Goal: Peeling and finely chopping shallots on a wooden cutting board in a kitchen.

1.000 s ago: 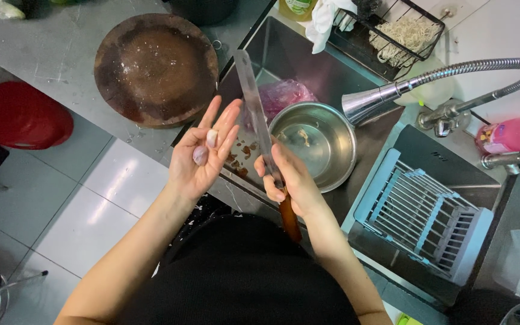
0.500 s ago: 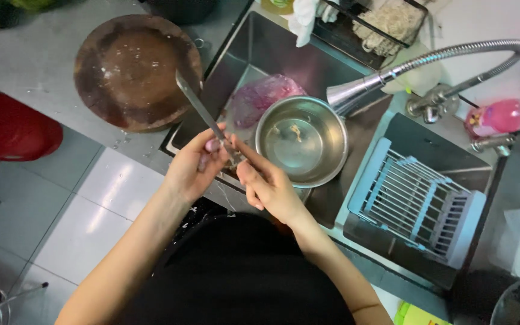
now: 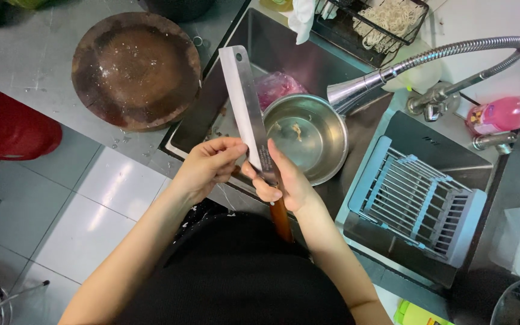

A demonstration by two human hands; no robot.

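From the head camera, looking down: the person stands at a steel sink (image 3: 284, 54) and holds a big cleaver (image 3: 249, 108) over it. The right hand (image 3: 284, 183) is wrapped tight around the spot where the blade meets the brown wooden handle (image 3: 281, 219). The blade points up and away from the body, a bit to the left, flat side showing. The left hand (image 3: 209, 165) is just beside the blade near its lower end, fingers (image 3: 227, 146) curled and touching its left edge. So both hands are at the handle end and the long blade runs away from them. Under the blade sits a steel bowl (image 3: 308, 135). A round wooden chopping board (image 3: 135, 69) lies on the worktop (image 3: 31, 54) to the left.
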